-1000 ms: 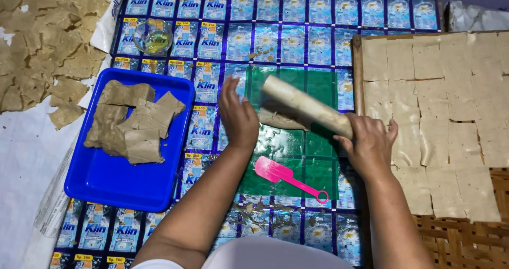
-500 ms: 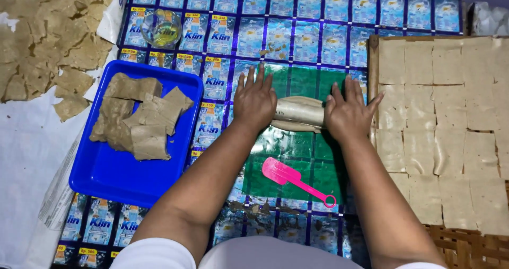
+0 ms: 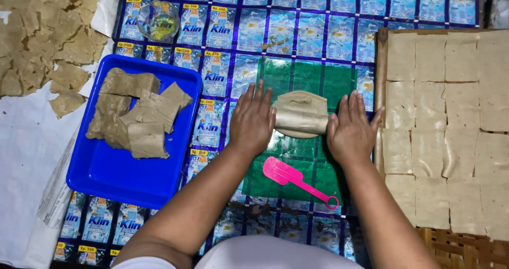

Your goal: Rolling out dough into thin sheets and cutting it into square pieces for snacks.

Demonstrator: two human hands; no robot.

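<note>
Nearest the camera, both forearms reach forward over a mat of joined blue sachet wrappers point(image 3: 249, 30). Just ahead of the wrists, between the arms, a pink plastic scraper point(image 3: 289, 176) lies on a green plastic sheet point(image 3: 307, 78), its thin handle pointing toward the right forearm.

Past it, the left hand point(image 3: 253, 121) and the right hand point(image 3: 351, 128) lie flat, palms down and fingers stretched forward, one on each end of a pale rolling pin point(image 3: 300, 122). Neither hand is closed around it; they press on top, well apart, with the middle of the pin bare between them. Under the pin lies a flattened piece of tan dough point(image 3: 300, 102) on the green sheet, showing just beyond the pin and a little on its near side.

To the left, beside the left forearm, a blue rectangular tray point(image 3: 111, 179) holds thick slabs of brownish dough point(image 3: 135, 115) piled toward its far half. To the right, just beside the right hand, a woven rack point(image 3: 382, 62) carries rows of thin pale square sheets point(image 3: 450, 120) laid edge to edge.

Farther off, at the far left, dry tan pieces point(image 3: 47, 41) are spread on white sheeting point(image 3: 26, 157). A small clear glass bowl point(image 3: 158, 20) stands on the mat beyond the tray; it seems to hold a yellowish liquid, though the view is too small to be sure.
</note>
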